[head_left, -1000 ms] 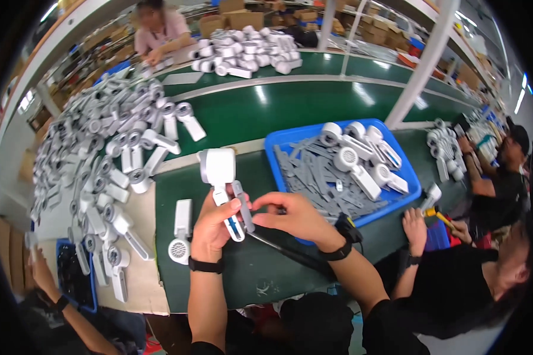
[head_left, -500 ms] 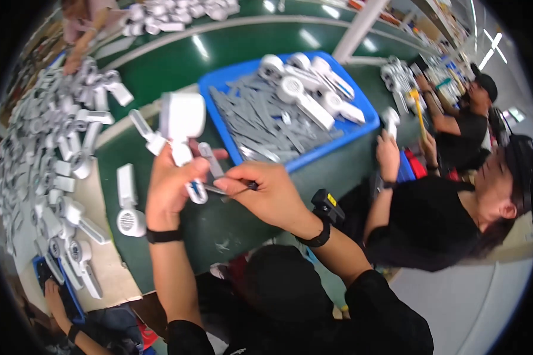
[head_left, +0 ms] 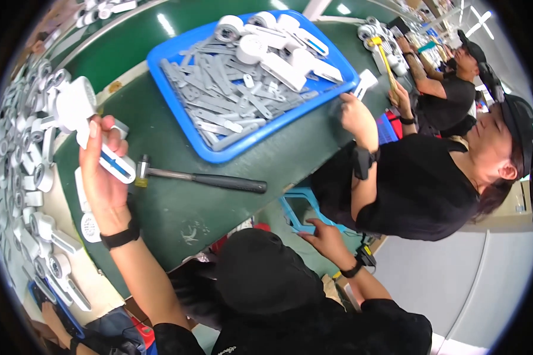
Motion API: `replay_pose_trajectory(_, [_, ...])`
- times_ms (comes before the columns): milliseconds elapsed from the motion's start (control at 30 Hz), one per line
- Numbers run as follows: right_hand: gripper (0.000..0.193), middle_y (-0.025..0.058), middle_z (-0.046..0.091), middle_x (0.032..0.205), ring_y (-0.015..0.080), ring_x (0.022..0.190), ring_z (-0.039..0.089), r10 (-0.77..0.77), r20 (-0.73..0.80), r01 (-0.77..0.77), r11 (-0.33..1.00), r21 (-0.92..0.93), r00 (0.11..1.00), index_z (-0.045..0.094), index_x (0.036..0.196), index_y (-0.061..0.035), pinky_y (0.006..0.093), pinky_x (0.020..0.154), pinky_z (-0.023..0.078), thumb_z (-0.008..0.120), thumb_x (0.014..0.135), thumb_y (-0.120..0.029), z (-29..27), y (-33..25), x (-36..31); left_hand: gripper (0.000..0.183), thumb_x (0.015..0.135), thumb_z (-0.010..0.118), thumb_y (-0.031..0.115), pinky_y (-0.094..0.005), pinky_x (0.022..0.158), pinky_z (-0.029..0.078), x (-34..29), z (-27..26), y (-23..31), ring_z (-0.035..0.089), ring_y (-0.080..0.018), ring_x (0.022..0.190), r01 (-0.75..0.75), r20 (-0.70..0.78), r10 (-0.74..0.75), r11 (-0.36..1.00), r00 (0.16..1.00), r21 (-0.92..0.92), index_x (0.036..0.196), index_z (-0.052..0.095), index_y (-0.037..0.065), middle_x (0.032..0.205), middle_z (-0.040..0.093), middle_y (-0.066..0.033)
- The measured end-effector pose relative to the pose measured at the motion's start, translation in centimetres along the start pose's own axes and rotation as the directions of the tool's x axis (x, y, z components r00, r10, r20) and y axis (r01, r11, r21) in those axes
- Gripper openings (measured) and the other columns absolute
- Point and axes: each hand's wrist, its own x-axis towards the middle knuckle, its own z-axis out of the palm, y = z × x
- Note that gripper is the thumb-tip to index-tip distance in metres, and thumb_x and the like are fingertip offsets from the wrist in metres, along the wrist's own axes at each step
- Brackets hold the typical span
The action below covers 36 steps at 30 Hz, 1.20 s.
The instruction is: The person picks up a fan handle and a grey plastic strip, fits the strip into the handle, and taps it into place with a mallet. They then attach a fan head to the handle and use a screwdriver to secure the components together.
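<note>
My left hand (head_left: 103, 171) is raised at the left over the green table, closed around the handle of a white handheld fan (head_left: 74, 105). The fan's round head points up and away, and a blue strip shows in the handle's long slot. My right hand (head_left: 328, 241) is off the table's near edge, beside a light blue stool (head_left: 296, 204). Its fingers are partly bent and apart, with nothing visible in them. Between the hands, a hammer (head_left: 219, 180) with a black grip lies on the table. Another white fan (head_left: 90, 226) lies partly hidden behind my left forearm.
A blue tray (head_left: 219, 156) holds grey strips and several white fans. Many white fans (head_left: 41, 228) are heaped along the left. At the right, a person in black (head_left: 417, 183) reaches over the table edge near a white part (head_left: 366, 83). Beyond, a yellow hammer (head_left: 384, 59) is held up.
My right hand has left the fan and a grey strip there, moving down and right past the table edge. My left hand has carried the fan leftward. The hammer now shows fully.
</note>
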Motion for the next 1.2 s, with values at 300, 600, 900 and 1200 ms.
replay_pose_trajectory(300, [0.018, 0.0049, 0.056, 0.098, 0.0150, 0.089, 0.055, -0.403, -0.162, 0.421, 0.718, 0.555, 0.901, 0.053, 0.118, -0.0022, 0.0283, 0.081, 0.046, 0.061, 0.103, -0.009, -7.9, -14.5, 5.0, 0.033, 0.106, 0.058, 0.037, -0.0289, 0.062, 0.044, 0.0, 1.2, 0.6, 0.053, -0.0166, 0.075, -0.069, -0.167, 0.032, 0.973, 0.985, -0.221, 0.111, 0.057, 0.004, 0.099, 0.061, -0.0090])
replay_pose_trajectory(600, [0.021, 0.0078, 0.070, 0.095, 0.0173, 0.086, 0.064, -0.641, -0.398, 0.741, 0.648, 0.179, 0.656, 0.076, 0.113, -0.0059, 0.0291, 0.074, 0.050, 0.076, 0.094, -0.014, -7.3, -26.7, 12.0, 0.035, 0.107, 0.059, 0.036, -0.0361, 0.091, 0.049, 0.3, 0.4, 0.8, 0.059, -0.0185, 0.092, -0.242, -0.363, 0.123, 0.922, 0.924, -0.302, 0.119, 0.059, 0.003, 0.105, 0.062, -0.0066])
replay_pose_trajectory(900, [0.045, 0.0074, 0.071, 0.114, 0.0140, 0.098, 0.067, -0.638, -0.509, 0.764, 0.206, 0.611, 0.579, 0.059, 0.143, 0.0005, 0.0294, 0.086, 0.058, 0.068, 0.100, -0.008, -18.5, -40.2, 19.3, 0.036, 0.109, 0.056, 0.032, -0.0412, 0.106, 0.050, -0.1, 0.9, 0.6, 0.063, -0.0257, 0.112, -0.203, -0.223, 0.142, 0.938, 0.964, -0.281, 0.126, 0.057, 0.001, 0.117, 0.064, -0.0109])
replay_pose_trajectory(1200, [0.041, 0.0093, 0.073, 0.112, 0.0157, 0.094, 0.070, -0.629, -0.575, 0.841, 0.271, 0.468, 0.523, 0.066, 0.130, 0.0052, 0.0284, 0.083, 0.059, 0.076, 0.093, -0.007, -23.6, -57.2, 22.6, 0.033, 0.107, 0.059, 0.030, -0.0433, 0.106, 0.051, 0.3, 0.4, 0.5, 0.065, -0.0273, 0.113, -0.171, -0.234, 0.101, 0.938, 0.967, -0.300, 0.128, 0.056, 0.004, 0.118, 0.066, -0.0119])
